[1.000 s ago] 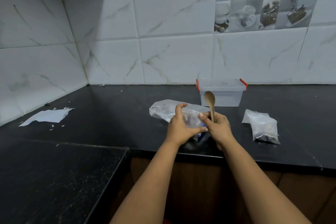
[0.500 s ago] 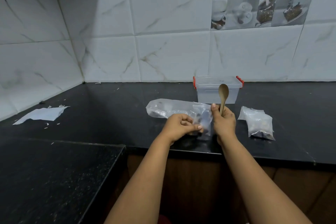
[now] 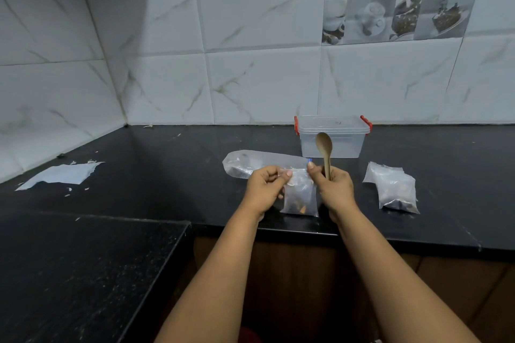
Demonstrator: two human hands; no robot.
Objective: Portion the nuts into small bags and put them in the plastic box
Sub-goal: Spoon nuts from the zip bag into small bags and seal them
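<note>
A small clear bag (image 3: 300, 194) with nuts at its bottom hangs upright between my hands above the counter's front edge. My left hand (image 3: 264, 189) pinches its top left corner. My right hand (image 3: 333, 185) pinches the top right corner and also grips a wooden spoon (image 3: 324, 151), bowl pointing up. Behind the hands lies a large clear bag (image 3: 248, 163) on its side. The clear plastic box (image 3: 333, 135) with red clips and its lid on stands at the back near the wall. Filled small bags (image 3: 394, 189) lie to the right.
The black counter (image 3: 167, 175) runs along a tiled wall and turns toward me on the left. A torn white paper scrap (image 3: 60, 175) with small bits lies at the far left. The counter's front edge is just below my hands.
The small bag was raised and now hangs upright, stretched by its top corners between both hands. The spoon stays upright in my right hand.
</note>
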